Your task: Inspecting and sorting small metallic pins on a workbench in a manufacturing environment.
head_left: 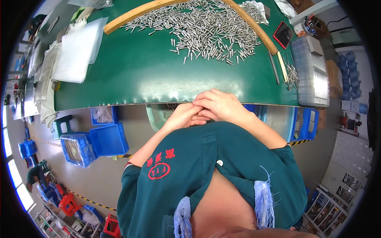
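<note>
At the front edge of the green tabletop (pixel 119 79), my two hands meet with their fingers pinched together. My left hand (pixel 185 115) is closed, its fingertips tucked against those of the other. Bent over it from the right, my right hand (pixel 219 105) is closed too. Whatever lies between the fingertips is too small and too covered to name. Beyond the hands spreads a heap of small silvery metal pins (pixel 214 29), with a few strays along its near side. Just under the table edge, a pale green basket (pixel 154 117) with dark contents is partly hidden by my hands.
Wooden strips (pixel 139 13) border the heap. At right are a red-edged phone (pixel 283 35), a smaller group of pins (pixel 292 77) and stacked clear plastic boxes (pixel 311 71). Plastic sheets (pixel 75 57) lie at left. Blue crates (pixel 109 139) stand below the table.
</note>
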`<state>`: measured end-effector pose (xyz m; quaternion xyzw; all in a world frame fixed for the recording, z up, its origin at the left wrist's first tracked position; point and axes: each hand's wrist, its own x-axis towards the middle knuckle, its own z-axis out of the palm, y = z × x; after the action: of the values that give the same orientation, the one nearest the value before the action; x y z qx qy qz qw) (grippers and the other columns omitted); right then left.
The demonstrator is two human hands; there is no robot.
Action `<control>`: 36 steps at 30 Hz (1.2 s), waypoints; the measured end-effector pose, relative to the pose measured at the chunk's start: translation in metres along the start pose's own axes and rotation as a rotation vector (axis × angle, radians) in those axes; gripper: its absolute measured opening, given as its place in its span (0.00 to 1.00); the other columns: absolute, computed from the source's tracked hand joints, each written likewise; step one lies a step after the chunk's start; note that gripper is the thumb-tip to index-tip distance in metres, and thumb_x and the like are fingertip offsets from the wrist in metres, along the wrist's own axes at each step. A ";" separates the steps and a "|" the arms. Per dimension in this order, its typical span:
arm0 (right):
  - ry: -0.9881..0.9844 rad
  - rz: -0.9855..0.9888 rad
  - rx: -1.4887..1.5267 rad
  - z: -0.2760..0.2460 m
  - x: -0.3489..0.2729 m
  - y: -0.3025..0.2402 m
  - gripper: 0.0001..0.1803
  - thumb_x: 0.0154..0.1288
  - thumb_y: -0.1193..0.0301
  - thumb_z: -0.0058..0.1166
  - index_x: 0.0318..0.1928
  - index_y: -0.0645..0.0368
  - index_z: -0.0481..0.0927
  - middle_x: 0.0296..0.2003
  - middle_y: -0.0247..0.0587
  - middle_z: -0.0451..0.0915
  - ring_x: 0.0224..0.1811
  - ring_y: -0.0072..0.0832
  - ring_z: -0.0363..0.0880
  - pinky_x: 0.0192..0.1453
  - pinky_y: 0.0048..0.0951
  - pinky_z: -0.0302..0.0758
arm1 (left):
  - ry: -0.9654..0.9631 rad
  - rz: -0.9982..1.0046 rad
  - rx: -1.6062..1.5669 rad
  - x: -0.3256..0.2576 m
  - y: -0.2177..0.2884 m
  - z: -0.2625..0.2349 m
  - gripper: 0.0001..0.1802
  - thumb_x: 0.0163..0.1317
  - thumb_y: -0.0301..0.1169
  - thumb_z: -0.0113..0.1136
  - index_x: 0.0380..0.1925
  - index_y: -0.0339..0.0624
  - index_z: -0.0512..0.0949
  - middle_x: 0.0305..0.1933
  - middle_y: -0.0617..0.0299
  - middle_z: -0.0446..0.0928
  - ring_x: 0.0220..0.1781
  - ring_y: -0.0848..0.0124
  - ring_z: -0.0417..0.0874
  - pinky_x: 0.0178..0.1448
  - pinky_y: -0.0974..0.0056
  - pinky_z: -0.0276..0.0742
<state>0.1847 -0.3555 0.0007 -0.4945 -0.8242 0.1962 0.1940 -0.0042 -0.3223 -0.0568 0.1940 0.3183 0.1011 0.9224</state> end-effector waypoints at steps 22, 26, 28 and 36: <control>0.027 0.244 0.958 -0.014 0.015 0.004 0.12 0.62 0.71 0.60 0.46 0.56 0.84 0.33 0.32 0.76 0.38 0.21 0.74 0.42 0.23 0.72 | 0.169 0.344 0.724 -0.034 0.047 0.033 0.15 0.69 0.33 0.53 0.45 0.33 0.79 0.37 0.56 0.84 0.40 0.73 0.86 0.44 0.70 0.81; 0.020 0.230 0.932 -0.014 0.016 0.006 0.12 0.62 0.71 0.60 0.47 0.56 0.84 0.33 0.32 0.76 0.37 0.21 0.74 0.41 0.23 0.72 | 0.126 0.276 0.681 -0.035 0.051 0.034 0.15 0.69 0.34 0.53 0.45 0.33 0.79 0.37 0.56 0.84 0.39 0.72 0.86 0.43 0.71 0.81; 0.031 0.247 0.923 -0.016 0.018 0.002 0.12 0.62 0.73 0.60 0.47 0.57 0.83 0.35 0.33 0.76 0.38 0.20 0.75 0.40 0.22 0.73 | 0.138 0.256 0.696 -0.034 0.051 0.032 0.15 0.69 0.34 0.53 0.45 0.32 0.79 0.36 0.56 0.84 0.39 0.72 0.86 0.43 0.70 0.81; 0.103 0.149 0.579 -0.007 0.022 0.002 0.07 0.64 0.74 0.58 0.42 0.59 0.82 0.33 0.31 0.79 0.33 0.17 0.77 0.35 0.19 0.73 | 0.217 0.282 0.906 -0.032 0.053 0.034 0.13 0.66 0.30 0.55 0.43 0.30 0.79 0.36 0.55 0.84 0.38 0.73 0.85 0.46 0.69 0.81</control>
<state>0.1798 -0.3342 0.0081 -0.4870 -0.6845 0.4113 0.3537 -0.0116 -0.2942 0.0077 0.6056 0.3955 0.0960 0.6839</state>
